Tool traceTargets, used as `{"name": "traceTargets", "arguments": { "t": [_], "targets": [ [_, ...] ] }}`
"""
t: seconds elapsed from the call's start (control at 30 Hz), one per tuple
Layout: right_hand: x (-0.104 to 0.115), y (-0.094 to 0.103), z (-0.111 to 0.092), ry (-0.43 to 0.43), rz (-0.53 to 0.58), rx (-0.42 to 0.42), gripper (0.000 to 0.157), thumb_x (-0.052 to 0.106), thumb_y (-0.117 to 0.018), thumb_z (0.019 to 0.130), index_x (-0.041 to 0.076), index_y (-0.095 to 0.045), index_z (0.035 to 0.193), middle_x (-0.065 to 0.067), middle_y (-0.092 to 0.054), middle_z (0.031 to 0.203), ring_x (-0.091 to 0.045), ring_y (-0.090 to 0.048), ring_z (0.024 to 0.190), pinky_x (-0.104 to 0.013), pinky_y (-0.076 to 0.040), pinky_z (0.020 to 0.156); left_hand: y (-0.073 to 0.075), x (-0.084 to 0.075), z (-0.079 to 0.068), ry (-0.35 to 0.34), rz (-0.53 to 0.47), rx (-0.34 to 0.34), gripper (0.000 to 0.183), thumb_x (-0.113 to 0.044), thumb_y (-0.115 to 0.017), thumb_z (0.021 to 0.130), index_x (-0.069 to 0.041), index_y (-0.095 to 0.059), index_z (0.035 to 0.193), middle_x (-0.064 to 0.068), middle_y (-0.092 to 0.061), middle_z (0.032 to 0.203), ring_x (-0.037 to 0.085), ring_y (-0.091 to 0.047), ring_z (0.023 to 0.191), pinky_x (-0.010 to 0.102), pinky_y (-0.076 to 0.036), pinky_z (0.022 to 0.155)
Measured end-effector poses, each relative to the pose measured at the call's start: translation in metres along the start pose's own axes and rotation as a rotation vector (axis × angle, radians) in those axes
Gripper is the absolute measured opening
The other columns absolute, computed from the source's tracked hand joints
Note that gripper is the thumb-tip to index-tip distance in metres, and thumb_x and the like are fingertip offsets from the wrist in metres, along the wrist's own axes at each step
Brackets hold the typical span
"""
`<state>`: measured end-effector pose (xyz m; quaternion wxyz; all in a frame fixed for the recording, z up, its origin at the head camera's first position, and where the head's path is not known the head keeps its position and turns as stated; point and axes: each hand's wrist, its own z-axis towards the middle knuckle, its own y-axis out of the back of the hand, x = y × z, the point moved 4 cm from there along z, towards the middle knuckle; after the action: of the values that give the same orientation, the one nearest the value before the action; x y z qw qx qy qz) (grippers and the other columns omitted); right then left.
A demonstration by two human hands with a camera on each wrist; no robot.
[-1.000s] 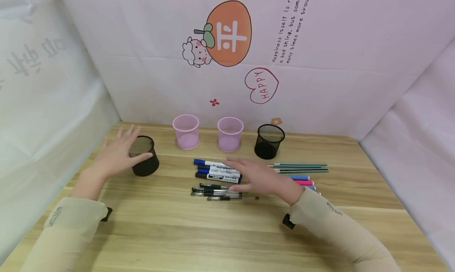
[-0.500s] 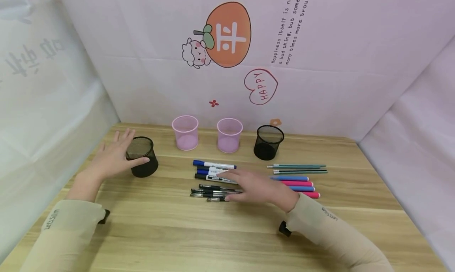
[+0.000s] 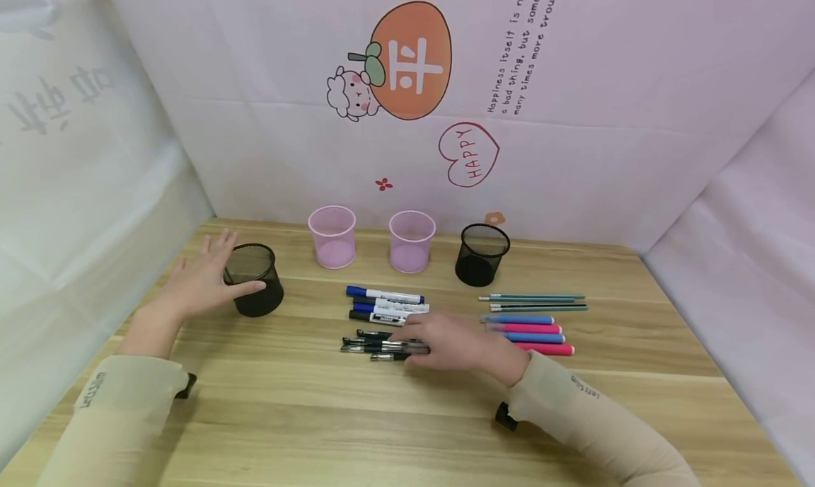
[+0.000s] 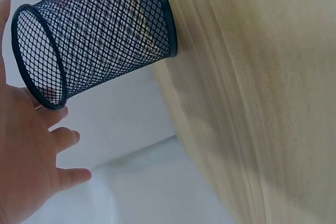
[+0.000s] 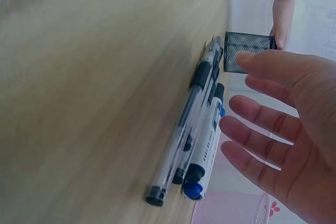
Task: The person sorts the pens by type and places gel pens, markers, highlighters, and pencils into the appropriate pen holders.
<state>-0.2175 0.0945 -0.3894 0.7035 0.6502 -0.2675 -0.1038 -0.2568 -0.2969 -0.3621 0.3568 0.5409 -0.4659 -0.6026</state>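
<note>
My left hand point(image 3: 200, 282) is at a black mesh pen cup point(image 3: 259, 301) on the left, thumb in front of it and the other fingers spread out. The left wrist view has the hand point(image 4: 26, 153) beside the cup's rim point(image 4: 64, 85), fingers loose. Over several clear gel pens point(image 3: 376, 347) with black grips hovers my right hand point(image 3: 455, 342). Seen from the right wrist, that hand's point(image 5: 299, 129) fingers are slightly bent and apart from the gel pens point(image 5: 181, 124). Whiteboard markers point(image 3: 385, 297) with blue and black caps lie just behind the pens.
Two pink mesh cups point(image 3: 335, 252) and another black mesh cup point(image 3: 477, 269) stand along the back of the wooden table point(image 3: 318, 416). Thin teal pencils point(image 3: 541, 298) and blue and pink felt-tip pens point(image 3: 541, 338) lie to the right. White printed cloth point(image 3: 274, 154) walls surround it.
My right hand has come down and toward me, from over the markers to over the gel pens, with its fingers drawing together. The left hand has shifted slightly left at the cup.
</note>
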Motion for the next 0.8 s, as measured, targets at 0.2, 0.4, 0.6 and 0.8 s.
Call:
{"name": "traceTargets", "arguments": {
  "t": [0.2, 0.4, 0.6, 0.8],
  "targets": [
    [0.003, -0.005, -0.001, 0.003, 0.004, 0.021, 0.034, 0.026, -0.078, 0.093, 0.018, -0.074, 0.126, -0.003, -0.068, 0.126, -0.018, -0.065, 0.116, -0.033, -0.053, 0.099, 0.001, 0.002, 0.002, 0.008, 0.043, 0.000, 0.120, -0.071, -0.061, 0.091, -0.003, 0.007, 0.163, 0.025, 0.012, 0.167, 0.052, 0.014, 0.149, 0.084, 0.003, 0.105],
    [0.003, -0.009, -0.001, 0.000, 0.006, 0.023, 0.031, 0.022, -0.079, 0.093, 0.017, -0.075, 0.123, -0.001, -0.070, 0.117, -0.011, -0.066, 0.103, -0.027, -0.055, 0.089, 0.000, 0.006, 0.001, 0.013, 0.042, -0.007, 0.121, -0.071, -0.061, 0.091, -0.003, 0.008, 0.162, 0.024, 0.013, 0.167, 0.051, 0.014, 0.150, 0.084, 0.006, 0.104],
    [0.003, -0.011, 0.001, 0.007, 0.016, 0.027, 0.027, 0.015, -0.080, 0.091, 0.014, -0.077, 0.118, 0.005, -0.063, 0.092, -0.003, -0.051, 0.077, -0.018, -0.048, 0.066, 0.000, 0.006, 0.000, 0.019, 0.043, 0.007, 0.121, -0.072, -0.060, 0.091, -0.001, 0.007, 0.162, 0.026, 0.011, 0.167, 0.052, 0.011, 0.150, 0.084, 0.004, 0.104],
    [0.002, -0.014, 0.004, -0.005, 0.021, 0.026, 0.026, 0.010, -0.080, 0.090, 0.012, -0.077, 0.116, 0.008, -0.056, 0.083, -0.004, -0.048, 0.073, -0.019, -0.045, 0.064, -0.001, 0.005, -0.001, 0.023, 0.041, 0.030, 0.117, -0.072, -0.055, 0.094, 0.003, 0.005, 0.161, 0.027, 0.014, 0.166, 0.054, 0.012, 0.149, 0.085, 0.004, 0.103]
  ]
}}
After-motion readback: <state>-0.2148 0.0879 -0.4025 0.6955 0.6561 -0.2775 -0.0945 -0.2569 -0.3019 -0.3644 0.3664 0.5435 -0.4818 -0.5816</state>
